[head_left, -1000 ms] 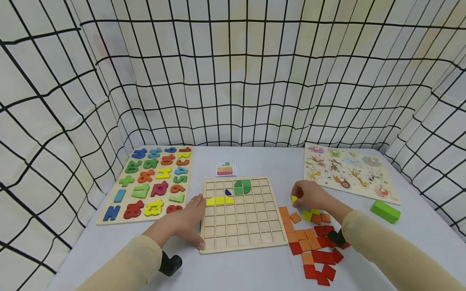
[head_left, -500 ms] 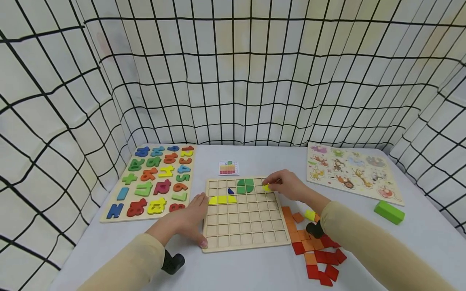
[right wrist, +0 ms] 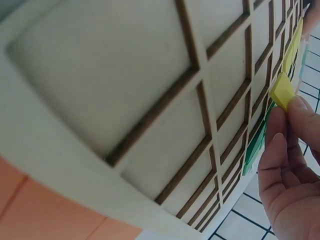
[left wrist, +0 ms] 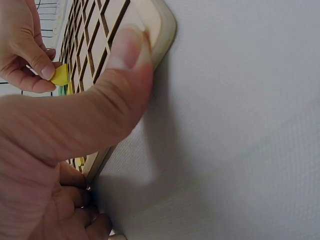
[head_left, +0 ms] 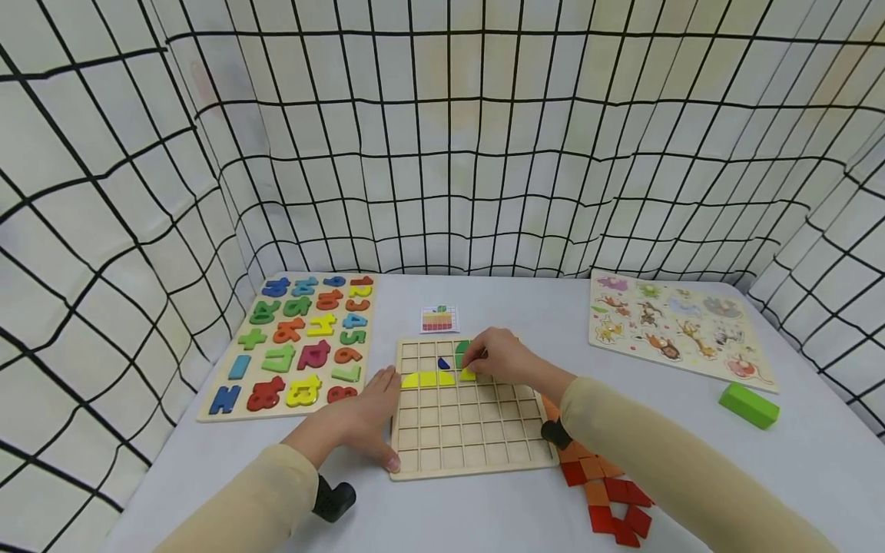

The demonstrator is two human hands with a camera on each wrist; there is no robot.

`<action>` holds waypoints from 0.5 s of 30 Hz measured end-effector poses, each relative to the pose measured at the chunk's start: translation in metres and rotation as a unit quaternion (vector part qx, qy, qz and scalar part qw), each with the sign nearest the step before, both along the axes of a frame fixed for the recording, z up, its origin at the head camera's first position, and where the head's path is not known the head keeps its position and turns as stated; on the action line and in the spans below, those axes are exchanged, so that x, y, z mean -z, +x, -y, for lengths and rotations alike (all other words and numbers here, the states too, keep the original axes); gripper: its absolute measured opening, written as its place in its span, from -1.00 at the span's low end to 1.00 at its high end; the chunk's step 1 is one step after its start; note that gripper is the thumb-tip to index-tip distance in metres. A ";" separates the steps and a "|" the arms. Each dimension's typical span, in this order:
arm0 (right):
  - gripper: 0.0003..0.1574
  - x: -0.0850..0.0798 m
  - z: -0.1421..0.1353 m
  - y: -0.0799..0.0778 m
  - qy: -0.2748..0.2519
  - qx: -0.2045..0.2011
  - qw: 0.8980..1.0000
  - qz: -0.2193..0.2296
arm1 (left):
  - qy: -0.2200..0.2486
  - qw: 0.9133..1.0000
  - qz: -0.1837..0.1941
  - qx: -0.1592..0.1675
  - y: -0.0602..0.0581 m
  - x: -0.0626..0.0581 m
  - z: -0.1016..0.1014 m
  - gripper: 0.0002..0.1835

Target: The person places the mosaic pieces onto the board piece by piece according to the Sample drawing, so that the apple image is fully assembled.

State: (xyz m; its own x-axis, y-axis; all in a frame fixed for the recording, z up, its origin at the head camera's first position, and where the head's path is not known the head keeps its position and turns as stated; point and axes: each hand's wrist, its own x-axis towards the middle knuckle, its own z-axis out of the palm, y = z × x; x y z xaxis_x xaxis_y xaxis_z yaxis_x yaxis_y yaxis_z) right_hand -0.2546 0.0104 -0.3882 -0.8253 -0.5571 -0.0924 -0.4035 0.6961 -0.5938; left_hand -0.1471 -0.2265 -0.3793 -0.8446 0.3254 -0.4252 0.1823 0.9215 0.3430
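My right hand (head_left: 508, 356) pinches a small yellow tile (right wrist: 282, 91) between thumb and fingers, low over the wooden grid board (head_left: 477, 438). The tile is just right of a row of yellow pieces (head_left: 429, 379) lying in the grid. A dark blue piece (head_left: 443, 363) sits above that row. Green pieces (head_left: 462, 349) lie behind my right fingers, partly hidden by them. My left hand (head_left: 362, 418) rests along the board's left edge, its thumb (left wrist: 125, 52) pressing on the near corner and the other fingers spread toward the far end.
Orange and red tiles (head_left: 600, 519) lie right of the board, partly under my right forearm. A picture card (head_left: 439, 319) lies behind the board. A number puzzle (head_left: 242, 403) stands left, an animal puzzle (head_left: 622, 349) back right, near a green block (head_left: 750, 405).
My right hand has carried the yellow tile from the loose tiles at the right, over the board's far right part, to the end of the yellow row. My left hand stays at the edge.
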 end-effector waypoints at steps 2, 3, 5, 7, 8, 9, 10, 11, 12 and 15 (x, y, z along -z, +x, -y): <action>-0.88 0.000 0.003 0.000 0.008 -0.002 1.000 -0.003 | 0.000 1.000 0.000 -0.002 0.000 0.000 0.000 0.40; -0.88 0.000 0.004 0.001 0.011 -0.004 1.000 -0.003 | 0.001 1.000 0.000 -0.002 0.000 0.000 0.000 0.40; -0.89 0.001 0.006 0.001 0.019 -0.010 1.000 -0.008 | 0.002 1.000 0.001 -0.003 0.001 -0.001 0.000 0.40; -0.89 0.002 0.008 0.002 0.026 -0.011 1.000 -0.007 | 0.001 1.000 0.000 -0.003 0.001 0.000 0.000 0.40; -0.89 0.002 0.008 0.002 0.030 -0.012 0.999 -0.008 | -0.001 1.000 -0.001 -0.003 0.000 0.000 0.000 0.41; -0.89 0.002 0.008 0.003 0.032 -0.013 0.999 -0.010 | -0.002 1.000 -0.001 -0.002 0.000 0.000 0.000 0.41; -0.89 0.002 0.009 0.003 0.035 -0.012 0.999 -0.011 | -0.003 1.000 -0.002 -0.002 0.000 0.000 0.000 0.41; -0.89 0.003 0.009 0.003 0.036 -0.012 0.999 -0.013 | -0.004 1.000 -0.002 -0.002 0.000 0.001 0.000 0.41; -0.88 0.003 0.009 0.003 0.038 -0.014 0.999 -0.014 | -0.005 1.000 -0.003 -0.002 0.000 0.001 0.000 0.41; -0.86 0.006 0.008 0.003 0.039 -0.022 0.999 -0.024 | -0.005 1.000 -0.004 -0.002 0.000 0.002 -0.001 0.41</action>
